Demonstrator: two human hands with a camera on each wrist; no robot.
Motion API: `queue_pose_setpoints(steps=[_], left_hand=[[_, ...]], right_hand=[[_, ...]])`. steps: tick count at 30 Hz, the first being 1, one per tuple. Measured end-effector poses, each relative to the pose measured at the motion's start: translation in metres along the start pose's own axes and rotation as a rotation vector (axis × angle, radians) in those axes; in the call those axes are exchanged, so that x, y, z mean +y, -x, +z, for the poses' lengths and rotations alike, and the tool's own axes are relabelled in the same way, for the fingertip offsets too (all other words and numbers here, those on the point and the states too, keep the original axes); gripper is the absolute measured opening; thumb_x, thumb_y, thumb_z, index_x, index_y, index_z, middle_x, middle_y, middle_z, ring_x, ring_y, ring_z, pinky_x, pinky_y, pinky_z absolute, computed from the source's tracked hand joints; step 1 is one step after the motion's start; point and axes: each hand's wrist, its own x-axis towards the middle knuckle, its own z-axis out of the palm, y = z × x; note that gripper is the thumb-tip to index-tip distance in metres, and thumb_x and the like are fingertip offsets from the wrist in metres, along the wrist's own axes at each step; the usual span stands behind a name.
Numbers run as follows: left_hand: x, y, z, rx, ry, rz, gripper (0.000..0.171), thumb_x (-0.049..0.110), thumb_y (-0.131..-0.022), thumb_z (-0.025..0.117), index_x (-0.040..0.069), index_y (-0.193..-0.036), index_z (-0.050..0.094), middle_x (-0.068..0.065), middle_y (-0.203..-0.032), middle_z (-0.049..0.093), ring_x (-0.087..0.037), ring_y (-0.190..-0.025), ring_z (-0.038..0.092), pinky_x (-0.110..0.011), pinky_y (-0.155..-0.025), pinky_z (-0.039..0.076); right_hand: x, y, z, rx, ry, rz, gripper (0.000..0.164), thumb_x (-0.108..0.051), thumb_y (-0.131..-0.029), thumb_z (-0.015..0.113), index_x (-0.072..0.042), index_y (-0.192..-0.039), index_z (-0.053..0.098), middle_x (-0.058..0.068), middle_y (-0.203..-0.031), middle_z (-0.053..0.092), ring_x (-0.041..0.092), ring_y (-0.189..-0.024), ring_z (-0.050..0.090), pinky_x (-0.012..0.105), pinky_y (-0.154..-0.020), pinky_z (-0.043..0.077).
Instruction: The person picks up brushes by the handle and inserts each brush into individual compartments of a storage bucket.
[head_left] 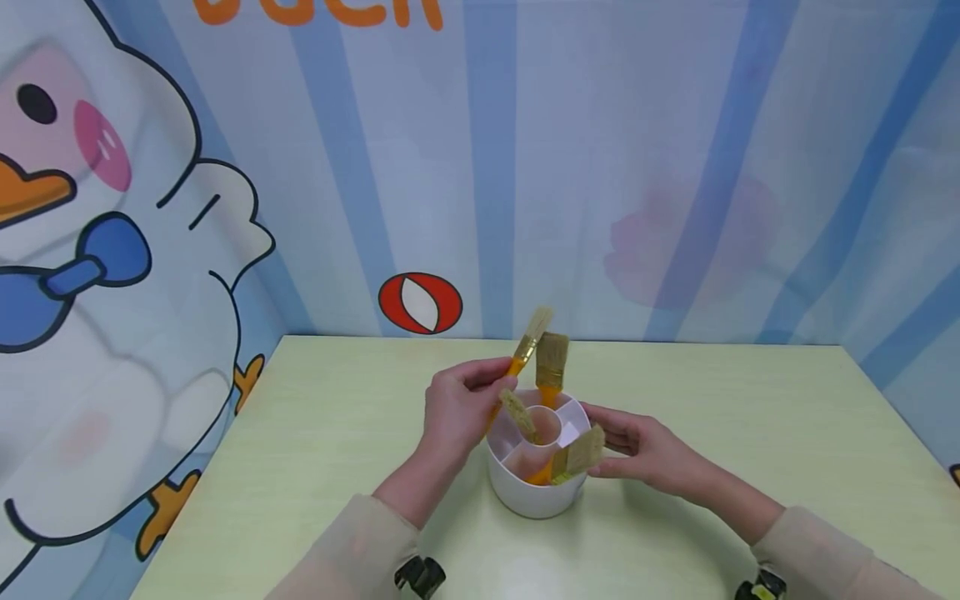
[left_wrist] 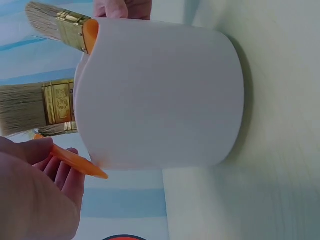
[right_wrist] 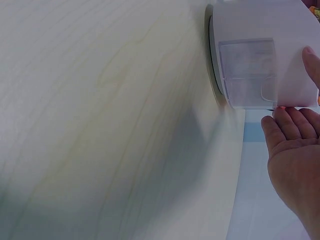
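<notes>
A white round desk organizer (head_left: 538, 500) with inner compartments stands on the table. My left hand (head_left: 465, 404) pinches a paintbrush (head_left: 532, 333) by its orange handle, bristles up, at the organizer's left rim. In the left wrist view the tapered end of that handle (left_wrist: 82, 164) shows beside the rim. Three other paintbrushes lean in the organizer: one at the back (head_left: 552, 362), one at the front right (head_left: 581, 454), one at the left (head_left: 517, 414). My right hand (head_left: 648, 450) holds the organizer's right side, thumb and fingers spread around it. A clear drawer (right_wrist: 248, 72) shows low on the organizer.
The pale wood-grain table (head_left: 337, 450) stretches to both sides of the organizer. Behind it hangs a blue striped backdrop (head_left: 585, 167) with a printed duck (head_left: 172, 367) at the left.
</notes>
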Motion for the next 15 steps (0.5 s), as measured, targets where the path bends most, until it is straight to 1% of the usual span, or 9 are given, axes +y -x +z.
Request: queue_pose_setpoints(steps=[7, 11, 15], left_hand=[[0.003, -0.006, 0.009, 0.026, 0.19, -0.072, 0.024, 0.015, -0.099, 0.079, 0.014, -0.123, 0.081, -0.004, -0.118, 0.078, -0.021, -0.109, 0.072, -0.033, -0.098, 0.063], [0.004, -0.007, 0.014, 0.054, 0.27, -0.103, 0.026, 0.016, -0.098, 0.08, 0.014, -0.125, 0.081, -0.005, -0.12, 0.078, -0.022, -0.112, 0.072, -0.033, -0.101, 0.062], [0.002, -0.005, 0.017, 0.071, 0.315, -0.151, 0.026, 0.018, -0.098, 0.081, 0.015, -0.124, 0.081, -0.005, -0.119, 0.079, -0.022, -0.113, 0.072, -0.035, -0.104, 0.06]], right_hand=[[-0.002, 0.001, 0.0, 0.0, -0.011, -0.005, 0.081, -0.017, -0.098, 0.08, 0.002, -0.164, 0.036, 0.026, -0.168, 0.037, 0.05, -0.151, 0.038, 0.022, -0.114, 0.046], [-0.002, 0.001, 0.0, 0.0, -0.012, -0.005, 0.081, -0.016, -0.098, 0.08, 0.003, -0.164, 0.036, 0.026, -0.168, 0.037, 0.05, -0.152, 0.038, 0.022, -0.115, 0.047], [-0.002, 0.001, 0.0, 0.001, -0.01, -0.006, 0.08, -0.016, -0.099, 0.079, 0.003, -0.164, 0.036, 0.026, -0.167, 0.037, 0.05, -0.152, 0.038, 0.023, -0.115, 0.047]])
